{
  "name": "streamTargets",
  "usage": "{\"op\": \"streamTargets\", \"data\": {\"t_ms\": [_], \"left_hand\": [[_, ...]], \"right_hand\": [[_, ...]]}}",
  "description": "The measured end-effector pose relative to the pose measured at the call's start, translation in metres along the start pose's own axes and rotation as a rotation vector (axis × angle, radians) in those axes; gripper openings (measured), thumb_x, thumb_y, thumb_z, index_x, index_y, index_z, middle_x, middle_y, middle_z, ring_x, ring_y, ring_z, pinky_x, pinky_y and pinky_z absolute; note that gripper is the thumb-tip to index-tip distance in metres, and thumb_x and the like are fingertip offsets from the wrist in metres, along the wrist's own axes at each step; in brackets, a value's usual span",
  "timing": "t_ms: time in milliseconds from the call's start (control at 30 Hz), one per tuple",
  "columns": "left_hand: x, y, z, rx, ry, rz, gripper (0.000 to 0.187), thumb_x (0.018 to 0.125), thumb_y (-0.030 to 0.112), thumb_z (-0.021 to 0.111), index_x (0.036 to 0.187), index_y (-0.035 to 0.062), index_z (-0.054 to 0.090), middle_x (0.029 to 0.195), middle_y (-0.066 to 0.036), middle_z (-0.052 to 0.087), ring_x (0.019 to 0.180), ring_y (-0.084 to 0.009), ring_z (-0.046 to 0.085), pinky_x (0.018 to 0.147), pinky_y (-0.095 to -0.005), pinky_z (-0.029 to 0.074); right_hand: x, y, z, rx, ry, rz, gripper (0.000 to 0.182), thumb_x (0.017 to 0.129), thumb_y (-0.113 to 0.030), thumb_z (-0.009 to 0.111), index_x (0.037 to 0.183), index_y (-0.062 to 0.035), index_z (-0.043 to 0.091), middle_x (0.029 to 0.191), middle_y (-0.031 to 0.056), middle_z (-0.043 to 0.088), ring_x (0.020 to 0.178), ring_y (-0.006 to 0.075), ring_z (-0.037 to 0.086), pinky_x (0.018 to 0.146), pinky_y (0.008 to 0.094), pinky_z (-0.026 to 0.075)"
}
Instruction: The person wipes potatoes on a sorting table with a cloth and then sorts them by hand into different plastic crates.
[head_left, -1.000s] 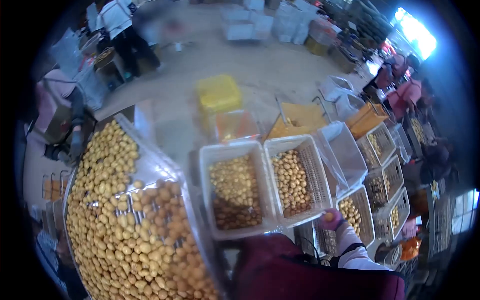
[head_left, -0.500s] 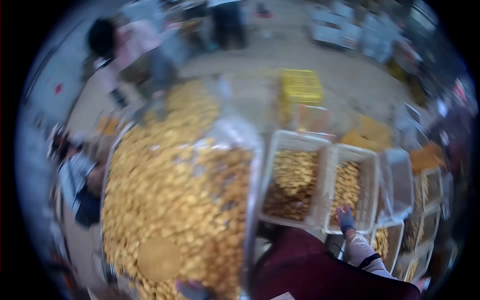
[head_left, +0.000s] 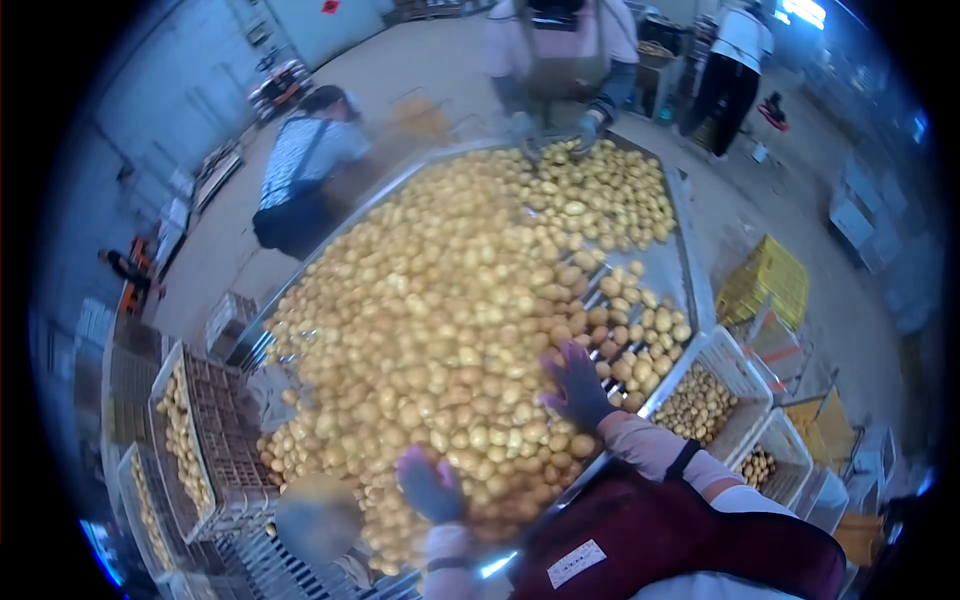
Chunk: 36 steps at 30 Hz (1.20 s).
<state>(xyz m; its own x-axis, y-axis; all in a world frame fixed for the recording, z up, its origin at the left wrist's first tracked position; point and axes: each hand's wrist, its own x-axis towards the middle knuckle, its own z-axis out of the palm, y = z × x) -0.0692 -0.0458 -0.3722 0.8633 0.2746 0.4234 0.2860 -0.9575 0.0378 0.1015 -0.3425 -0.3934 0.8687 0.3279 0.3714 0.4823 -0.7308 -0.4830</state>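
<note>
A broad heap of small yellow potatoes point(head_left: 430, 330) covers the metal sorting table point(head_left: 705, 300) in front of me. My left hand point(head_left: 432, 487), in a grey glove with pinkish fingertips, lies on the near side of the heap with its fingers spread. Farther right, my right hand point(head_left: 580, 388), gloved alike, rests with fingers apart on the potatoes beside dark slots in the table top. Neither hand is closed round a potato. Some potatoes under both palms are hidden.
At the right edge stand a white crate of potatoes point(head_left: 697, 405) and a smaller one point(head_left: 757, 466). Left is a tilted crate point(head_left: 235, 430). A co-worker's gloved hands point(head_left: 556, 140) touch the far heap; another person point(head_left: 310, 175) bends at the left side. A yellow crate point(head_left: 765, 282) stands right.
My view has swung left, from the crates to the table. My right hand has left the potatoes in a white crate and now lies on the heap. My left hand shows more fully.
</note>
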Motion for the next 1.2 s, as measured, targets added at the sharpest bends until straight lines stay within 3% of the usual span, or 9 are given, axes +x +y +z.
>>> {"op": "streamTargets", "data": {"t_ms": [200,300,633,833,933,1000,1067,1133,1200], "left_hand": [[0.013,0.009,-0.007,-0.016,-0.072,-0.078,0.055,0.091,0.028,0.056,0.138,-0.0007,0.051,0.140,-0.022,0.053,0.133,-0.0446,0.045,0.114,-0.0558,0.030],[0.015,0.003,0.006,0.015,-0.085,-0.074,0.055,0.092,0.029,0.055,0.138,-0.0003,0.051,0.141,-0.021,0.052,0.135,-0.0450,0.043,0.114,-0.0571,0.029],[0.017,0.013,-0.001,0.040,-0.118,-0.114,0.055,0.094,0.029,0.053,0.142,0.0025,0.048,0.144,-0.019,0.051,0.135,-0.0424,0.043,0.115,-0.0556,0.029],[0.012,0.014,0.002,0.024,-0.068,-0.134,0.054,0.094,0.030,0.055,0.141,0.0048,0.050,0.144,-0.017,0.051,0.136,-0.0407,0.043,0.116,-0.0554,0.028],[0.005,0.011,0.009,0.002,-0.052,-0.190,0.054,0.094,0.031,0.057,0.141,0.0060,0.051,0.145,-0.017,0.050,0.137,-0.0389,0.042,0.116,-0.0549,0.026],[0.009,0.014,0.020,-0.014,-0.037,-0.265,0.053,0.094,0.031,0.057,0.140,0.0057,0.052,0.145,-0.017,0.050,0.137,-0.0386,0.043,0.116,-0.0544,0.025],[0.039,0.032,0.015,-0.082,-0.006,-0.215,0.053,0.093,0.033,0.058,0.140,0.0071,0.054,0.145,-0.017,0.050,0.136,-0.0384,0.043,0.116,-0.0539,0.025],[0.068,0.042,0.031,-0.158,-0.082,-0.130,0.054,0.092,0.035,0.060,0.140,0.0094,0.054,0.143,-0.016,0.051,0.134,-0.0378,0.044,0.115,-0.0554,0.025],[0.083,0.056,0.059,-0.207,-0.237,-0.058,0.056,0.091,0.037,0.061,0.140,0.0126,0.053,0.140,-0.015,0.052,0.132,-0.0366,0.046,0.114,-0.0589,0.024]], "right_hand": [[0.070,0.050,0.019,-0.186,0.108,-0.081,0.065,0.076,-0.046,0.074,0.133,-0.0211,0.054,0.144,0.0216,0.039,0.128,0.0469,0.037,0.104,0.0618,0.030],[0.111,0.110,0.028,-0.217,-0.008,0.131,0.075,0.084,-0.054,0.068,0.148,-0.0226,0.045,0.157,0.0233,0.027,0.143,0.0493,0.023,0.113,0.0655,0.019],[0.176,0.240,0.021,-0.434,0.095,0.438,0.079,0.087,-0.061,0.059,0.153,-0.0231,0.036,0.161,0.0128,0.025,0.139,0.0463,0.031,0.111,0.0621,0.026],[0.160,0.259,0.038,-0.358,0.238,0.237,0.081,0.085,-0.059,0.063,0.151,-0.0227,0.037,0.157,0.0177,0.030,0.136,0.0521,0.032,0.108,0.0646,0.029],[0.133,0.194,0.019,-0.323,0.152,0.292,0.083,0.085,-0.060,0.062,0.151,-0.0178,0.037,0.157,0.0185,0.029,0.137,0.0511,0.031,0.111,0.0640,0.025],[0.112,0.158,0.034,-0.351,0.204,0.025,0.084,0.085,-0.058,0.064,0.151,-0.0146,0.036,0.159,0.0182,0.026,0.140,0.0502,0.027,0.112,0.0625,0.024],[0.091,0.087,0.020,0.267,0.212,-0.211,0.073,0.083,-0.038,0.073,0.144,-0.0094,0.046,0.149,0.0170,0.037,0.134,0.0381,0.037,0.112,0.0550,0.028],[0.071,0.036,0.014,0.229,-0.201,-0.342,0.062,0.085,-0.033,0.070,0.140,-0.0132,0.051,0.139,0.0130,0.045,0.133,0.0398,0.037,0.108,0.0558,0.032],[0.054,0.011,0.021,0.056,-0.266,-0.485,0.056,0.087,-0.034,0.064,0.139,-0.0170,0.052,0.141,0.0109,0.046,0.131,0.0436,0.038,0.109,0.0584,0.031]]}}
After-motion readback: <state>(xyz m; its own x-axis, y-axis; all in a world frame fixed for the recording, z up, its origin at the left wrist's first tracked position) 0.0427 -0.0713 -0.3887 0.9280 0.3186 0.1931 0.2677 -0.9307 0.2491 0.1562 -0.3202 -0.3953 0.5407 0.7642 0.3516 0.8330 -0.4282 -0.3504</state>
